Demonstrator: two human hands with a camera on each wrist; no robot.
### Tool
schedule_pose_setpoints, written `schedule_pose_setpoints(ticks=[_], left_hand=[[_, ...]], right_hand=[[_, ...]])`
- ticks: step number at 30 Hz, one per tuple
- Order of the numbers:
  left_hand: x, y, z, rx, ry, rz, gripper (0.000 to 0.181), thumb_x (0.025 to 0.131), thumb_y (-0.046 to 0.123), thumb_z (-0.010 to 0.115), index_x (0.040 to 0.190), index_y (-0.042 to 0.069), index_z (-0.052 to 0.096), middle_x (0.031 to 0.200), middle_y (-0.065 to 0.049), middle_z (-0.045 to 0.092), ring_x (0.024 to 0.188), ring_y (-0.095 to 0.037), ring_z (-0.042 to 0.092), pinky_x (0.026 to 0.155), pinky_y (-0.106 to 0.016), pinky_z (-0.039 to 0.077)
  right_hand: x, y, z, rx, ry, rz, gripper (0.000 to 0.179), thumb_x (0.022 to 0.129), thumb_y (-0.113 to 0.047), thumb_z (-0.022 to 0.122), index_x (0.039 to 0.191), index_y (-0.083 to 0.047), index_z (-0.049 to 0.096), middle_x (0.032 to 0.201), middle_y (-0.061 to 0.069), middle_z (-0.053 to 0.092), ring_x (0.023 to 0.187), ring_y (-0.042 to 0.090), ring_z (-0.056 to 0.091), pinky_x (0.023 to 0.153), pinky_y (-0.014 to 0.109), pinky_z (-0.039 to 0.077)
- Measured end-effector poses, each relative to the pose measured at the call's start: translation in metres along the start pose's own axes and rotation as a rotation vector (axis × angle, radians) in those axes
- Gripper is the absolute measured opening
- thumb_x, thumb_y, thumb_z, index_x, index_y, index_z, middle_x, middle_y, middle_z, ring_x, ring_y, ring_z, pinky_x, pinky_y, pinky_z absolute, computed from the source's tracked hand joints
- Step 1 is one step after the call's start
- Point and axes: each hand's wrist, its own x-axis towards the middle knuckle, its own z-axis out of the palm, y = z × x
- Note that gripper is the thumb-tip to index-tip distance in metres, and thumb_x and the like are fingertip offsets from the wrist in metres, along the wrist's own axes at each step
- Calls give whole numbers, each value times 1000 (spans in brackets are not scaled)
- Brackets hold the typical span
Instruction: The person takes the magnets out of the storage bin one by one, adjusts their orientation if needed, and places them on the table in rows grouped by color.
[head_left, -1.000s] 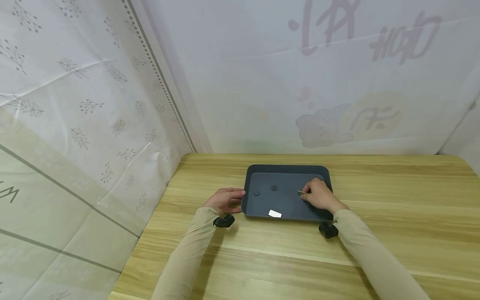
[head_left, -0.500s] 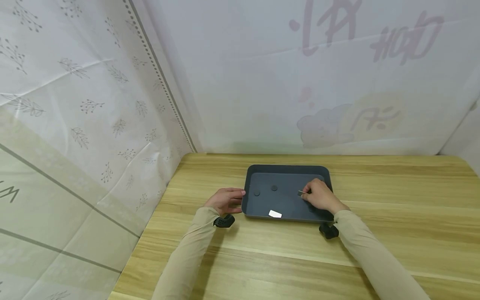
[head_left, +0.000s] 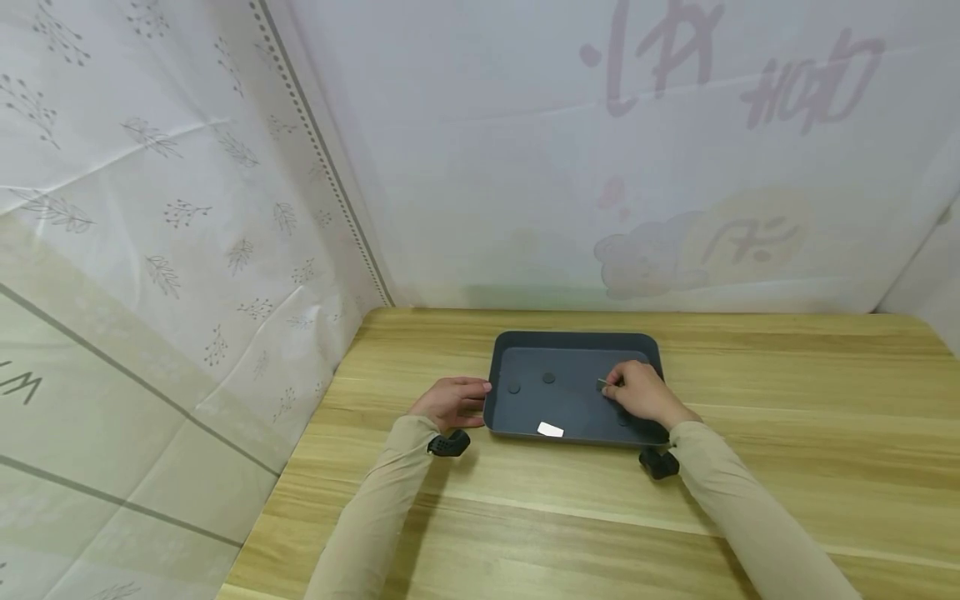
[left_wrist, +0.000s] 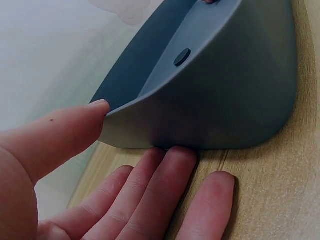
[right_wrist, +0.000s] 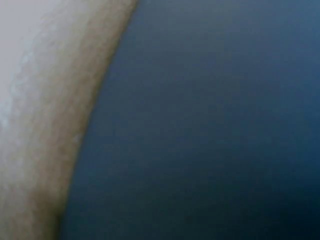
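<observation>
Nearest my head camera is the wooden table point(head_left: 540, 525), with the left sleeve point(head_left: 367, 517) and right sleeve point(head_left: 750, 508) crossing it toward the dark tray point(head_left: 577, 340). A white patch point(head_left: 550, 429) shows at the tray's near side, left of its middle. Near right, just beside the right wrist, I make out a dark disc point(head_left: 623, 419) on the tray floor.

At the tray's left end I have the left hand point(head_left: 452, 400) outside the wall, fingers spread, thumb on the rim, two fingertips at the wall's foot. Over the right half, the right hand point(head_left: 637, 389) pinches a small flat piece point(head_left: 602, 384) between thumb and finger. I watch that piece most: it juts leftward from the pinch, its long axis apparently running left to right, with the left hand well apart. Whether it touches the floor I can't tell; my right wrist view is only skin and blurred dark surface. Left of it lie a second disc point(head_left: 513, 387) and, slightly farther, a third disc point(head_left: 548, 377). Beyond the tray hangs pale cloth point(head_left: 480, 208).
</observation>
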Motion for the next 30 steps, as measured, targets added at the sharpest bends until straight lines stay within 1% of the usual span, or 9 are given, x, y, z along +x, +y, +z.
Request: schedule_pose_setpoints(ticks=[4, 11, 16, 20, 26, 30], left_hand=[[0, 1, 1, -1, 5, 0, 42, 91, 20, 67, 129, 3, 59, 113, -10, 66, 98, -20, 64, 75, -35, 56], [-2, 1, 2, -10, 7, -10, 42, 91, 19, 67, 129, 2, 59, 111, -9, 66, 98, -21, 63, 75, -35, 56], [-2, 0, 2, -14, 12, -11, 41, 92, 19, 67, 128, 2, 60, 110, -8, 67, 97, -20, 64, 75, -35, 56], [-1, -1, 2, -20, 14, -7, 40, 91, 18, 67, 127, 3, 61, 109, -8, 67, 96, -20, 64, 74, -35, 56], [0, -2, 1, -21, 13, -10, 39, 91, 18, 68, 127, 3, 61, 110, -8, 67, 97, -21, 64, 75, -36, 56], [0, -1, 0, -18, 11, -13, 40, 91, 18, 68, 128, 3, 61, 113, -9, 66, 98, -21, 64, 77, -37, 56]], right_hand=[[-1, -1, -1, -6, 9, -5, 13, 91, -9, 64, 93, 3, 68, 86, 13, 68, 66, 14, 57, 61, 29, 46], [-1, -1, -1, -37, 40, -15, 12, 90, -11, 66, 92, 1, 69, 88, 11, 69, 69, 14, 58, 64, 31, 47], [-3, -4, -2, -38, 43, -15, 11, 89, -11, 67, 91, 0, 69, 88, 11, 70, 72, 15, 60, 66, 32, 48], [-6, -5, -1, -35, 48, -36, 10, 89, -10, 67, 91, 0, 68, 86, 9, 69, 72, 15, 60, 66, 33, 48], [-11, -5, -4, 13, 52, -72, 9, 90, -10, 65, 93, -2, 66, 84, 7, 67, 72, 14, 58, 66, 31, 47], [-14, -5, -7, 66, 35, -84, 8, 92, -10, 64, 96, -3, 65, 86, 7, 66, 73, 14, 56, 65, 30, 46]])
